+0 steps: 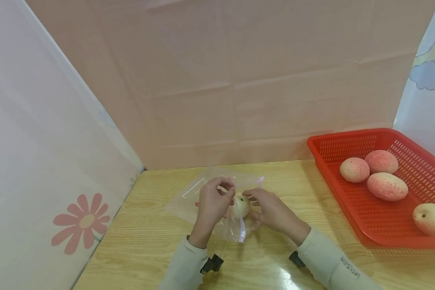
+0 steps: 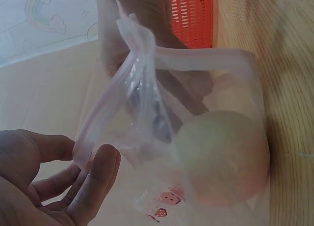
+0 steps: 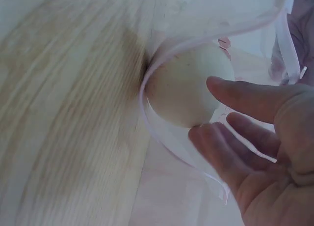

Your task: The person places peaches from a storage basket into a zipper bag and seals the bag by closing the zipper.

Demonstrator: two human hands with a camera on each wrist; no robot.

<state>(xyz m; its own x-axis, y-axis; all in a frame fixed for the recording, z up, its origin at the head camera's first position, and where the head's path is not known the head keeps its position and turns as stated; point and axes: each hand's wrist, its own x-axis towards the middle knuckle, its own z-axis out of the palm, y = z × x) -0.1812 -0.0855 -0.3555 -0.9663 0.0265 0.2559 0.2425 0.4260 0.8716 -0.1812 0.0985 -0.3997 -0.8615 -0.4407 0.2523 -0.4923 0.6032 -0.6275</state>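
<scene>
Left hand point(image 2: 54, 182) pinches the bag point(image 2: 142, 142). Right hand point(image 3: 274, 142), fingers parted, is beside the bagged fruit point(image 3: 189, 91), contact unclear. Only the head view shows four fruits point(image 1: 387, 186) in the basket point(image 1: 377, 219).

In the head view, we are seeing soft light, and glare point(image 1: 288, 280) is shining on the table point(image 1: 130, 249) at five o'clock. The left wrist view is looking dimmer and hazy, with highlights point(image 2: 132, 81) glinting on the plastic bag point(image 2: 152, 103) toward eleven o'clock; the right one is blurring detail.
</scene>
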